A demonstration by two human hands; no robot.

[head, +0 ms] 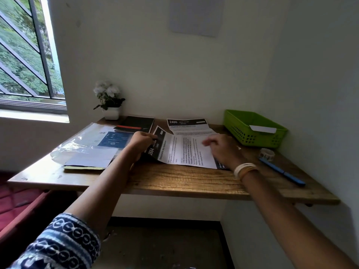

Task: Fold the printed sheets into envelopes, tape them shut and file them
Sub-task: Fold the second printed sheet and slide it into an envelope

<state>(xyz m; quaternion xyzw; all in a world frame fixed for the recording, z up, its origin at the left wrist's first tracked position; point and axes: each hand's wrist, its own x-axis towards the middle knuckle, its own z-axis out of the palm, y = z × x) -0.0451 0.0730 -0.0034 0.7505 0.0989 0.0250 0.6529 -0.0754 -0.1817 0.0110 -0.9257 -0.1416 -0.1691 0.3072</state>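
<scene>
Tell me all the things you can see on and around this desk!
wooden desk: one, brown, set into the corner
printed sheet: one, white with black header, under both hands
second printed sheet: one, white and black, behind the first
basket: one, green, right rear corner, a white folded paper inside
tape roll: one, pale, in front of the basket
pen: one, blue, right edge
notebook: one, black, at the back
plastic folder: one, clear, left side
flower pot: one, white, left rear
left hand: grips the sheet's left end
right hand: rests on the sheet, blurred
</scene>
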